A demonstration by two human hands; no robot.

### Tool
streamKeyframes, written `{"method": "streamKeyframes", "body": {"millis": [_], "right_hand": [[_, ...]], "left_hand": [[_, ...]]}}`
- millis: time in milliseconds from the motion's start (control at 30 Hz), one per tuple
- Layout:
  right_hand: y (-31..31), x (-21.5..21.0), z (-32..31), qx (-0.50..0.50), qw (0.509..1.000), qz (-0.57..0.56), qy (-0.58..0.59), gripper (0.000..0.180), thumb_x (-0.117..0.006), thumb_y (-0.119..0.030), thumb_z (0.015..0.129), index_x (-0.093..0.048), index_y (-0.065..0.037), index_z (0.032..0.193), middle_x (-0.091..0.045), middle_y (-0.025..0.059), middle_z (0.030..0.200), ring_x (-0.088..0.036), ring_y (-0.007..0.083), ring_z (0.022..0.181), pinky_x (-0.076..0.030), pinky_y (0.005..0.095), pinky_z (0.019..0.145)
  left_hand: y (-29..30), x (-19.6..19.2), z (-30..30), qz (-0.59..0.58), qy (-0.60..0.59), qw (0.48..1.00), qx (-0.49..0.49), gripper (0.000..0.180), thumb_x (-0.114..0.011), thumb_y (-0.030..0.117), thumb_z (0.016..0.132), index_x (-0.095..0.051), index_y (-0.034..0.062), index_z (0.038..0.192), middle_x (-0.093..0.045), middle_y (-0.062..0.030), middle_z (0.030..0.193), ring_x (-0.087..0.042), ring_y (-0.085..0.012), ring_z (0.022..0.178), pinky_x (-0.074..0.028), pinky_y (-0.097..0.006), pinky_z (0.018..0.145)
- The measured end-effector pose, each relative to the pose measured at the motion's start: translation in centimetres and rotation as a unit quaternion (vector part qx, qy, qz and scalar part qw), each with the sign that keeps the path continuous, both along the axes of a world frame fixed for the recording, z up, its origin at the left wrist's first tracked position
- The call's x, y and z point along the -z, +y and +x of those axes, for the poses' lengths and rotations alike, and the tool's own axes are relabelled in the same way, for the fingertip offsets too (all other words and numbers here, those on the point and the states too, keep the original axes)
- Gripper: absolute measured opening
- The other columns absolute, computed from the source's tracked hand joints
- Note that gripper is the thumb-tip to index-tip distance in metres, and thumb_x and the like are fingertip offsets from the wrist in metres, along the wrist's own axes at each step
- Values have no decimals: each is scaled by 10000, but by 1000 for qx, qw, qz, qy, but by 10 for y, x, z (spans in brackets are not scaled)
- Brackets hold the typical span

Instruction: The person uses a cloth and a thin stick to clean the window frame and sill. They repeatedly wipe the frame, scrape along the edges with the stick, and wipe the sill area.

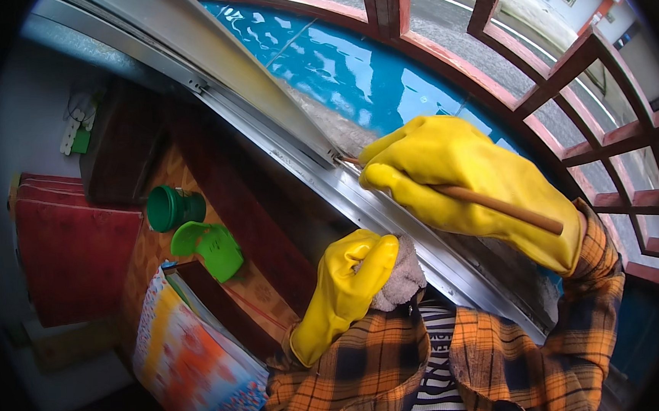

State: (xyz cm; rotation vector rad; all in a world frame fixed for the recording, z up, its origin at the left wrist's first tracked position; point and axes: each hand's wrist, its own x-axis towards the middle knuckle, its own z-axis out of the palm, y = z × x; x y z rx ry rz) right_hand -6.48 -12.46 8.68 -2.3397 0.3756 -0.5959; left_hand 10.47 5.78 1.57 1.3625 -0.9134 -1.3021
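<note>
A stick (513, 209), likely light and stiff, is aptly gripped toward its tip by the right hand (462, 185), while soft-looking cloth (403, 279) is clenched in the left hand (350, 284).

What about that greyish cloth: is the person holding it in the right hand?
No, the gloved left hand holds the greyish cloth, while the gloved right hand holds a thin brown stick.

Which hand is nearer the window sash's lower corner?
Right. The right hand, with a stick, is beside the sash corner; the left hand, gripping a cloth, is farther back.
</note>
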Motion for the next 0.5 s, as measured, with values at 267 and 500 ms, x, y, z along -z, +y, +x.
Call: {"method": "streamKeyframes", "body": {"millis": [267,500], "right_hand": [[17,-14,5,-68,992,-25,102,260,-607,-219,1046,-795,-57,1122,-768,226,1297,-760,433,993,-608,508,859],[8,-11,8,-73,991,-56,93,212,-608,-202,1031,-768,-64,1055,-774,207,1226,-750,429,942,-608,500,812]], "left_hand": [[1,-2,0,15,-15,1000,7,310,-675,204,1102,-736,-8,885,-694,-71,827,-661,-156,744,-493,-325,672],[-4,2,-1,-32,-45,998,5,269,-684,182,1085,-762,-1,904,-727,-100,845,-678,-203,719,-494,-340,651]]}}
